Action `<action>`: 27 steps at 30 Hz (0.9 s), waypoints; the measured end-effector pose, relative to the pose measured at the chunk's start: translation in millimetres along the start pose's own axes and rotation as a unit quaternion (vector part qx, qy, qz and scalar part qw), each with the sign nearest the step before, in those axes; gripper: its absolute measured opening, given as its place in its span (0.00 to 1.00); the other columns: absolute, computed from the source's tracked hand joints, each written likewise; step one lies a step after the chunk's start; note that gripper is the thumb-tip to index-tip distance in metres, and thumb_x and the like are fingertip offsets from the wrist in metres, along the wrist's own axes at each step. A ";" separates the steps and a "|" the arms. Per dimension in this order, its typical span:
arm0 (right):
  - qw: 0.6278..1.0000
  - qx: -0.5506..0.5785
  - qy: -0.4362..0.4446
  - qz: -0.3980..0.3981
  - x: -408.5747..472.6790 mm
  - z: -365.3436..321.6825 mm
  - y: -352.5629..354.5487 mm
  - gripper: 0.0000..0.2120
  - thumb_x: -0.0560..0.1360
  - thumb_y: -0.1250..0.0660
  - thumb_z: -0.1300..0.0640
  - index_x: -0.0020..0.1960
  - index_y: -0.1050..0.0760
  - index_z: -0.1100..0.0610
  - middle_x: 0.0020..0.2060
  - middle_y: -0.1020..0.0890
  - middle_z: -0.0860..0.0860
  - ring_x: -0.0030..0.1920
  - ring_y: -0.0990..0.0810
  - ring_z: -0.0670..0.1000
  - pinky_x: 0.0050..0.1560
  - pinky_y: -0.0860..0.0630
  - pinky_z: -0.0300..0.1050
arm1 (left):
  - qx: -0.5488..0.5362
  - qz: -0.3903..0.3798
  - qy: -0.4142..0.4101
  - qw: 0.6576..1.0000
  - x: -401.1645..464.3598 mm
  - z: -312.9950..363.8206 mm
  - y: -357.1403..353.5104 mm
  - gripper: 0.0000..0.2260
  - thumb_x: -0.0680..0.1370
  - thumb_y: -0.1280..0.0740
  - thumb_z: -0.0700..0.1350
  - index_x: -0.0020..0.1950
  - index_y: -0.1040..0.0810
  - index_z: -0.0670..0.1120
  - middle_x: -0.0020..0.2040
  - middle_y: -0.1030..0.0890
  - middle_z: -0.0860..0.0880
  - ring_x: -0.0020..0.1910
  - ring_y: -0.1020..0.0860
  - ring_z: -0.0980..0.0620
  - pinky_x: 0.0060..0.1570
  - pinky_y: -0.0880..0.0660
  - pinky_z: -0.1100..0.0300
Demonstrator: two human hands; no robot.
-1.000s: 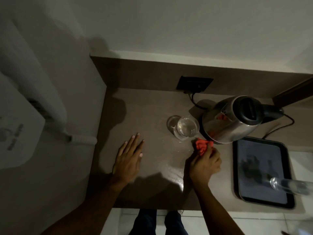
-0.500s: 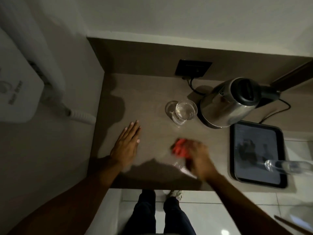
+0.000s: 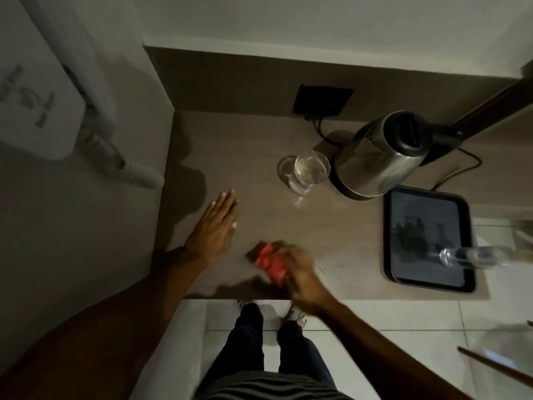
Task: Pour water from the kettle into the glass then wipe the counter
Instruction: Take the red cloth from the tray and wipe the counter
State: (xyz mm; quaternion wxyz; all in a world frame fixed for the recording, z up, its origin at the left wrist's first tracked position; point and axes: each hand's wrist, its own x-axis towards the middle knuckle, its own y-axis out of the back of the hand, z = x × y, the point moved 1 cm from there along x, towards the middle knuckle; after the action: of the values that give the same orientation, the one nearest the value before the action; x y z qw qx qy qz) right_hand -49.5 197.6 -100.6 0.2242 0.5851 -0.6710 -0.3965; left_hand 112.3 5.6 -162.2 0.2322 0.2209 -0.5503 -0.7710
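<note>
Wiping is under way on the surface (image 3: pixel 259 145), and the scene reads from left to right as follows. At the far left a white appliance (image 3: pixel 37 90) hangs on the wall, clear of the work. Next comes the left hand (image 3: pixel 215 228), flat on the surface with its fingers (image 3: pixel 227 202) spread out straight and holding nothing; it sits in the same spot as a second ago, apparently as a brace.

To its right, close to the front edge, the right hand (image 3: pixel 301 272) is blurred with motion, its fingers curled shut around a red cloth (image 3: pixel 269 261) pressed to the surface. A second ago that cloth was up beside the kettle's base; half a second ago it was midway down; now it is near the front edge and nearer the left hand. So the stroke has drawn back and leftwards across the wet patch.

Further back, the glass (image 3: pixel 310 170) stands upright with water in it, just beside the kettle (image 3: pixel 380 160), which sits on its base with its cord running to the wall socket (image 3: pixel 323 101). Neither has shifted, so the pour looks finished. A small glint of wetness shows in front of the glass, which suggests that more passes are needed there. At the right lies a dark tray (image 3: pixel 429 241), with a clear bottle (image 3: pixel 473 256) lying across its far corner.
</note>
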 end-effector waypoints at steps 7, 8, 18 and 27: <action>0.930 -0.066 -0.325 0.157 9.1 48.3 9.3 0.37 0.62 0.28 0.60 0.71 0.30 0.64 0.66 0.28 0.66 0.64 0.30 0.68 0.63 0.29 0.66 | 0.031 0.014 0.003 0.999 -0.3 4.7 -2.1 0.25 0.82 0.51 0.49 0.76 0.41 0.38 0.78 0.40 0.40 0.77 0.41 0.42 0.74 0.42 0.47; 0.944 -0.058 -0.291 0.144 5.7 27.8 -10.6 0.39 0.58 0.27 0.57 0.68 0.28 0.63 0.62 0.25 0.65 0.60 0.29 0.65 0.59 0.25 0.63 | 0.031 0.011 0.003 0.999 -0.1 4.4 -3.1 0.25 0.82 0.51 0.49 0.76 0.41 0.38 0.78 0.40 0.40 0.77 0.42 0.42 0.74 0.43 0.47; 0.996 0.048 -0.044 0.068 7.4 8.5 -7.9 0.07 0.76 0.31 0.67 0.53 0.20 0.60 0.50 0.17 0.59 0.49 0.18 0.54 0.52 0.23 0.44 | -0.043 -0.015 -0.038 0.998 -1.1 -13.8 3.6 0.29 0.84 0.53 0.57 0.75 0.36 0.38 0.79 0.43 0.43 0.78 0.46 0.46 0.76 0.50 0.53; 0.951 -0.003 -0.281 0.130 -16.9 -12.7 -60.9 0.29 0.66 0.46 0.54 0.61 0.21 0.65 0.54 0.19 0.67 0.50 0.20 0.68 0.48 0.21 0.63 | 0.006 0.007 -0.009 1.000 0.1 1.2 0.4 0.28 0.83 0.51 0.54 0.76 0.38 0.37 0.78 0.40 0.41 0.78 0.43 0.44 0.75 0.45 0.49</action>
State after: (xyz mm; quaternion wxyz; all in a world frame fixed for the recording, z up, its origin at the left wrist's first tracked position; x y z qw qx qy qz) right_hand 0.9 210.3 -138.8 0.0783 0.3569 -0.7760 -0.5141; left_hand 111.6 6.3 -161.4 0.2314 0.2110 -0.5585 -0.7681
